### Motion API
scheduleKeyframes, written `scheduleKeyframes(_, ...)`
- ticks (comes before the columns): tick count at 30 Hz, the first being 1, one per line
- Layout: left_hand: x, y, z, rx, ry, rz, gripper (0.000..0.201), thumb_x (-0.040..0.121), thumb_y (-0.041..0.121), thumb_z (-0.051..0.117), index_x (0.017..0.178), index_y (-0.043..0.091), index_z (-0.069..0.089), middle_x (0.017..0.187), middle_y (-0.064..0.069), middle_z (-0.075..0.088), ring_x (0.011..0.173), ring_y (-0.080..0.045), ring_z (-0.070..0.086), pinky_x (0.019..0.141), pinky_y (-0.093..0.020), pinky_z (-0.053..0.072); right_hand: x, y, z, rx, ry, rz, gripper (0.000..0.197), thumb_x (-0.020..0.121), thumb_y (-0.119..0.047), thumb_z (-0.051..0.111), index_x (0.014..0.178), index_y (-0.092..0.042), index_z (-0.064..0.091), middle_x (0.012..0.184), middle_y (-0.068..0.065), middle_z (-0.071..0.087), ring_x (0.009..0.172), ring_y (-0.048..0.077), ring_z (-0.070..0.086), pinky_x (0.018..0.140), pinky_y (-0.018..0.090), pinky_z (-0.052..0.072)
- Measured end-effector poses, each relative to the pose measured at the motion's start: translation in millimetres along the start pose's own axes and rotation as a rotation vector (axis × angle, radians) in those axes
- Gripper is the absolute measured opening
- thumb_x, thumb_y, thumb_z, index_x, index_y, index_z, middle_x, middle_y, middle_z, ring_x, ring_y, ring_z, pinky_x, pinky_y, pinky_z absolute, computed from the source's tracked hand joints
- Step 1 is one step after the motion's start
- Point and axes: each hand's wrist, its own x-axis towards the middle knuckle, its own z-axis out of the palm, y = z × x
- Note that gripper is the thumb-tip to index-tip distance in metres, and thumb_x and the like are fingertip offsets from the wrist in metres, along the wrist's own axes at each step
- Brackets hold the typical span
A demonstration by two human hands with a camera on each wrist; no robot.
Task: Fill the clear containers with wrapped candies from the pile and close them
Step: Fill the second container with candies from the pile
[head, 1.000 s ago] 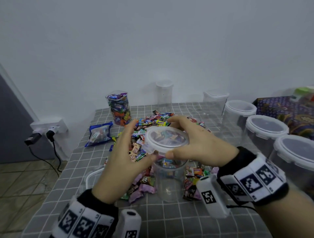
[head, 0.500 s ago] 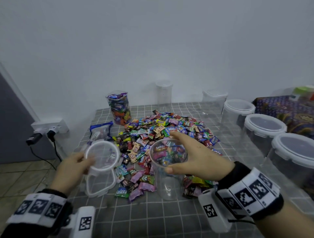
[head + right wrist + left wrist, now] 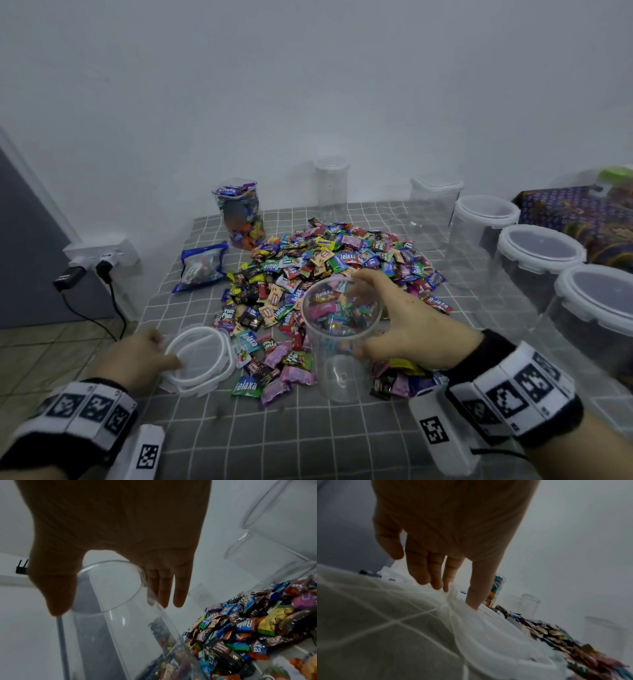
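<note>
The light is dim, cool and even, with only faint shadows on the wall (image 3: pixel 308 85) and small glints on the clear jar (image 3: pixel 123 615). Both wrist views are soft and smeared, their palms dark against the pale wall. The head view bends straight lines near its edges.

Counting seven clear containers, being one open container (image 3: pixel 342 346), one candy-filled jar (image 3: pixel 239 212), one tall cylinder (image 3: pixel 331 188), one square tub (image 3: pixel 433 212) and three large round lidded tubs (image 3: pixel 479 236) (image 3: pixel 537 263) (image 3: pixel 596 311), alongside seemingly two stacked lids (image 3: pixel 200 363), one blue bag (image 3: pixel 200 267), one candy pile (image 3: pixel 342 260) past counting and two plugs (image 3: pixel 70 275) (image 3: pixel 104 269).
</note>
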Motion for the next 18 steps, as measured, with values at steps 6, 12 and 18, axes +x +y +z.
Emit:
scheduleKeyframes(6,-2.2,47.6,-22.2,0.139,0.069,0.229,0.064,0.077,0.048,0.07,0.131,0.021,0.047,0.13,-0.006,0.053,0.111,-0.021,0.055,0.095,-0.041,0.046,21.1,9.3,-32.8,0.22,-0.022,0.079,0.059,0.063,-0.015,0.057,0.119,-0.027,0.04,0.122,-0.005,0.053,0.115,0.013,0.052,0.084,0.024,0.05)
scheduleKeyframes(12,20.0,128.1,-12.1,0.126,0.003,0.394,0.063,0.081,0.054,0.063,0.134,0.025,0.045,0.137,-0.003,0.048,0.117,-0.02,0.051,0.098,-0.037,0.043,75.1,32.6,-55.4,-0.123,0.174,0.266,0.063,0.085,-0.018,0.062,0.141,-0.017,0.033,0.143,0.007,0.04,0.12,0.022,0.047,0.099,0.037,0.043)
scheduleKeyframes(18,54.2,195.3,16.8,0.258,-0.161,0.475,0.102,0.072,0.058,0.07,0.151,0.029,0.011,0.158,-0.004,0.012,0.142,-0.026,0.023,0.112,-0.044,0.029,129.9,55.8,-51.3,-0.512,0.008,0.379,0.097,0.079,-0.043,0.068,0.151,-0.02,0.007,0.156,0.006,0.018,0.14,0.025,0.026,0.112,0.041,0.029)
